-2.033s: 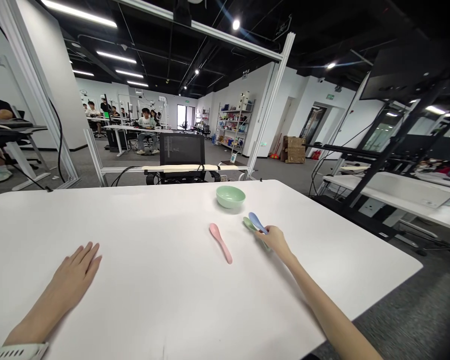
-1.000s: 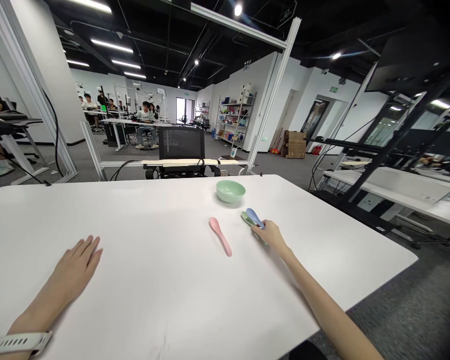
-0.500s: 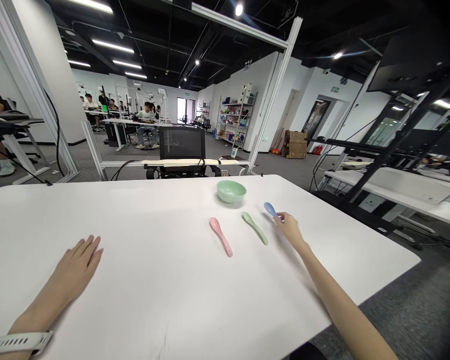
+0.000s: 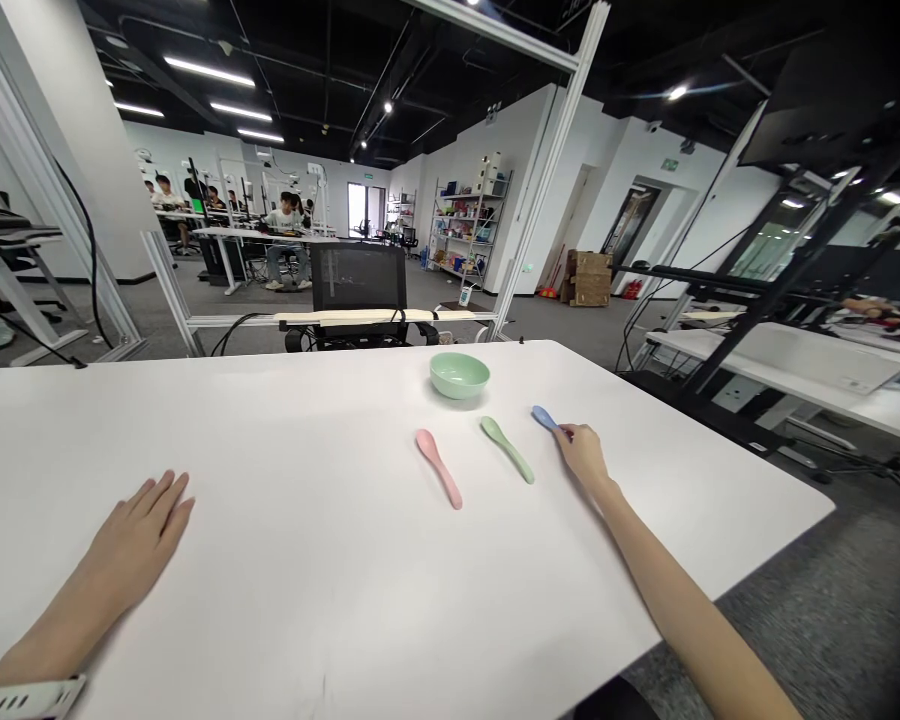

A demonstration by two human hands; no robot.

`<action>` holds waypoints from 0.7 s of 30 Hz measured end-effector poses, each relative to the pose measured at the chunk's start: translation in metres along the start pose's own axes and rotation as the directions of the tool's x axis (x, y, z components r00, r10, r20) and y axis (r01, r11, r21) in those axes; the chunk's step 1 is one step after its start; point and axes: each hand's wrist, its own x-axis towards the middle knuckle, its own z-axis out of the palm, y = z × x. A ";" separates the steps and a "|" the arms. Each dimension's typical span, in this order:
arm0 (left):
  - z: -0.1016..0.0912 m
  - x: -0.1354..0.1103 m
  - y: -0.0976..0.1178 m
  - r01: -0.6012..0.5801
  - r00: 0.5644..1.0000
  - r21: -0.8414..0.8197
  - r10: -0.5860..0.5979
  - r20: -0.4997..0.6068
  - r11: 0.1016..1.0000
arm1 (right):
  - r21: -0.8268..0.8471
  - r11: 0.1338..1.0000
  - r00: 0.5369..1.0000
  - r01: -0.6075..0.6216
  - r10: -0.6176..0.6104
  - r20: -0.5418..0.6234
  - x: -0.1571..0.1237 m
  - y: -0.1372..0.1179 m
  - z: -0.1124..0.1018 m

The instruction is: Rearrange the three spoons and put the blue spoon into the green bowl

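The blue plastic spoon (image 4: 544,418) is lying angled across the white surface (image 4: 307,620), its handle end pinched between the fingertips of the right hand (image 4: 583,455). The right arm (image 4: 682,590) is reaching in from the lower right, and the grip is pressing closed on the spoon. The left hand (image 4: 139,525) is resting palm-down near the surface's near edge, fingers spread, holding nothing, with a white wristband (image 4: 30,698) showing at the wrist. Just left of the blue spoon, a green spoon (image 4: 507,450) and a pink spoon (image 4: 439,468) are lying apart, untouched. Beyond them, a pale green bowl (image 4: 460,376) is sitting near the far edge, showing only its glazed interior.
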 end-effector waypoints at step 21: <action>0.005 0.000 -0.003 -0.024 0.999 -0.020 0.023 -0.041 1.000 | -0.042 0.999 0.999 -0.029 0.030 0.012 -0.001 0.002 0.001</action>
